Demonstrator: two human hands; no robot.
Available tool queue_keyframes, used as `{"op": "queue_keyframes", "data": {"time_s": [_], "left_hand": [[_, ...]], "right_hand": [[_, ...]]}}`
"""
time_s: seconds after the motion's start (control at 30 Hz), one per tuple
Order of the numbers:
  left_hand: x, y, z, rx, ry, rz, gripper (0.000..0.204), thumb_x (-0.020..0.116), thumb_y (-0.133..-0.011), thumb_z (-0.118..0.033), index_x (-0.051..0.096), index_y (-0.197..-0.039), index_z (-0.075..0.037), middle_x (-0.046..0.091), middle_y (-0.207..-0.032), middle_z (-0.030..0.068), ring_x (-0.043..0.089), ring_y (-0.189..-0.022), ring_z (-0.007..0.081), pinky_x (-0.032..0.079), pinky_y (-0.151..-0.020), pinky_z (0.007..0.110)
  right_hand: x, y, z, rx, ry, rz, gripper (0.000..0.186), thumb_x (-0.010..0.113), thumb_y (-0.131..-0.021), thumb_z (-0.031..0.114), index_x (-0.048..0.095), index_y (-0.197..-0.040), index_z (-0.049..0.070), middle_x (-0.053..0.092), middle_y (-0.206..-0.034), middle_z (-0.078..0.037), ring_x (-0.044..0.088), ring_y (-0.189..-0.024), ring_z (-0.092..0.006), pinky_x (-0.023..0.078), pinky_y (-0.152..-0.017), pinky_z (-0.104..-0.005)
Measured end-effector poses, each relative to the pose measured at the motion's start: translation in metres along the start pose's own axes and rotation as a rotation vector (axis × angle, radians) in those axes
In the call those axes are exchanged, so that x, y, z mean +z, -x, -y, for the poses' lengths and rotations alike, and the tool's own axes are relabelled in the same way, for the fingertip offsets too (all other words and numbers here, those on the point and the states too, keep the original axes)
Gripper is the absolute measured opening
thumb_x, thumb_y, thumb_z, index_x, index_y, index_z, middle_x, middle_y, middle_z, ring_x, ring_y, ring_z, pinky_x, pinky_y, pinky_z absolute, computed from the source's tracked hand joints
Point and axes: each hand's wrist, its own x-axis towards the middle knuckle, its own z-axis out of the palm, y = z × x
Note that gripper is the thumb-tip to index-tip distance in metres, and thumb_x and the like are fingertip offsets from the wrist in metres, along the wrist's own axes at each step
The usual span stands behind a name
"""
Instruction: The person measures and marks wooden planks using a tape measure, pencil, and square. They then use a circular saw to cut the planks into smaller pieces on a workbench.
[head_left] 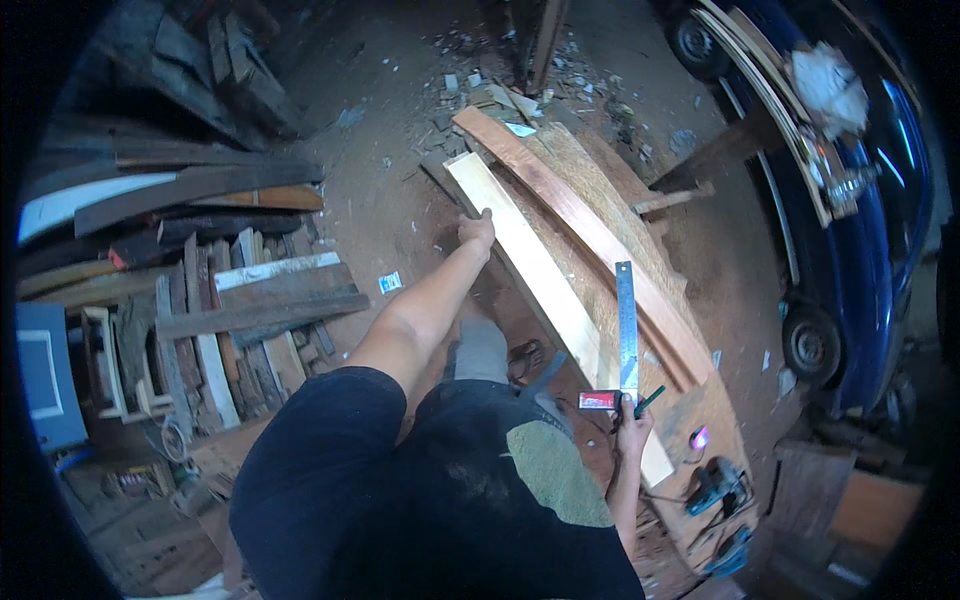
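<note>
A long pale wooden plank (530,265) lies on a wide board bench (590,200), beside a reddish plank (585,230). My left hand (478,232) reaches far out and grips the pale plank's left edge near its far end. My right hand (633,412) holds a steel square ruler (627,330) with a red stock, its blade laid flat on the near part of the plank, together with a green pencil (650,400).
Stacked dark boards and offcuts (230,300) fill the left side. A blue vehicle (860,220) stands at right. Blue power tools (715,490) lie on the bench's near end. Wood scraps litter the dirt floor (500,90) at the far end.
</note>
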Motion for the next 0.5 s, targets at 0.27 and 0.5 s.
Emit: {"op": "queue_keyframes", "data": {"time_s": [0.27,0.5], "left_hand": [[0.034,-0.047,0.001,-0.050,0.022,-0.044,0.075,0.061,-0.096,-0.039,0.038,-0.153,0.005,0.050,-0.146,0.0340,0.051,-0.137,0.0437,0.041,-0.116,0.046],[0.030,-0.021,-0.004,-0.070,-0.227,-0.008,0.060,0.055,-0.102,-0.043,0.049,-0.145,-0.002,0.060,-0.134,0.0311,0.058,-0.125,0.0476,0.044,-0.108,0.052]], "right_hand": [[0.067,-0.075,0.071,0.041,0.085,0.152,0.021,0.069,-0.101,0.025,0.068,-0.104,0.004,0.059,-0.072,0.004,0.047,-0.056,-0.0046,0.033,-0.050,-0.0223],[0.149,-0.107,0.130,0.035,0.160,0.151,0.019,0.067,-0.103,0.023,0.066,-0.098,0.005,0.054,-0.068,0.004,0.046,-0.056,-0.0038,0.031,-0.050,-0.0216]]}}
